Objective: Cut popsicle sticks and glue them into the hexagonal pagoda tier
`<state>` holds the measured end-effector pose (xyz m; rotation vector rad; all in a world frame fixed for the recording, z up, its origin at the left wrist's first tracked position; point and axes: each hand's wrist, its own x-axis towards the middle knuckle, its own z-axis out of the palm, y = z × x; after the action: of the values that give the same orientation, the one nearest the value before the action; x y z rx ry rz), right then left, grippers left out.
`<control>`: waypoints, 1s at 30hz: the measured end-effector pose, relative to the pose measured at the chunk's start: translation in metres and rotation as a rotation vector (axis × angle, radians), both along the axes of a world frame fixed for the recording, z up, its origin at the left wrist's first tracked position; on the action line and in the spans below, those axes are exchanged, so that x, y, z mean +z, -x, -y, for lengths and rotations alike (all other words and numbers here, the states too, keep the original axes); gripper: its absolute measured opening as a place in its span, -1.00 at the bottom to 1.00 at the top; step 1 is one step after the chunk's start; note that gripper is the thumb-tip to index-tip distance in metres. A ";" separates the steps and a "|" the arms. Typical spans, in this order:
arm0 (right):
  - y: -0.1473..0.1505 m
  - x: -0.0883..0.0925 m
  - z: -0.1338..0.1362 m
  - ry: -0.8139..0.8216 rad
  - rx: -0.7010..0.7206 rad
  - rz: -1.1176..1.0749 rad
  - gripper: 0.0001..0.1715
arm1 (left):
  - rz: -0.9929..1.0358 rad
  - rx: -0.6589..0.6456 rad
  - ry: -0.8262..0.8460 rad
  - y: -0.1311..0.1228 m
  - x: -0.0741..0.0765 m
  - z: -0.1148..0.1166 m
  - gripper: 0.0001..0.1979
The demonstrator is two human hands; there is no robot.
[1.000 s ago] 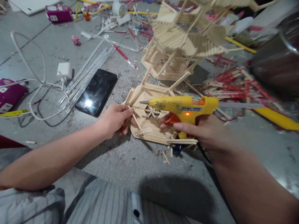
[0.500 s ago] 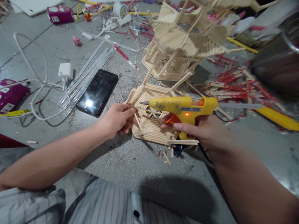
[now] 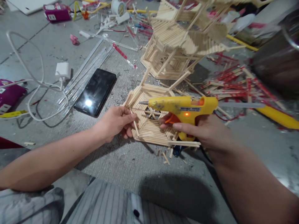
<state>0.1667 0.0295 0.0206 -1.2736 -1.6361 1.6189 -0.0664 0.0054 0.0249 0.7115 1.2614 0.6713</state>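
Observation:
My right hand (image 3: 201, 127) is wrapped round a yellow hot glue gun (image 3: 173, 104), its orange light lit and its metal nozzle pointing left. A clear glue stick (image 3: 240, 105) juts from the gun's back end. Below the gun lies a hexagonal frame of thin wooden sticks (image 3: 151, 132) with a few uprights. My left hand (image 3: 118, 121) pinches the left side of this stick frame between thumb and fingers. The nozzle hovers just above and right of the left fingers. Part of the frame is hidden behind the gun and my hands.
Behind stands a taller tiered stick structure (image 3: 184, 40). A black phone (image 3: 95, 91) lies left, beside a white charger (image 3: 63, 71) with its looping cable. Red-and-white stick packets (image 3: 235, 82) are heaped at right, near a dark container (image 3: 275, 59). Wood scraps (image 3: 166, 158) lie in front.
My left hand has shifted slightly down along the frame's left edge, its thumb now lower. The glue gun keeps nearly the same place. The whole view has moved a little.

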 end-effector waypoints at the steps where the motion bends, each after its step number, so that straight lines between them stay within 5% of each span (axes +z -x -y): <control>1: 0.000 0.000 0.000 0.002 -0.002 -0.001 -0.68 | 0.000 0.006 0.012 -0.001 0.001 0.000 -0.76; 17: 0.000 0.000 0.002 0.092 -0.057 0.000 -0.58 | -0.025 0.037 0.049 -0.002 0.002 0.000 -0.76; 30: 0.009 0.010 -0.004 0.022 0.034 0.053 -0.64 | -0.033 0.041 0.043 0.000 0.000 -0.001 -0.81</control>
<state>0.1576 0.0338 0.0306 -1.3171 -1.6838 1.6409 -0.0660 0.0063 0.0251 0.6655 1.3197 0.6662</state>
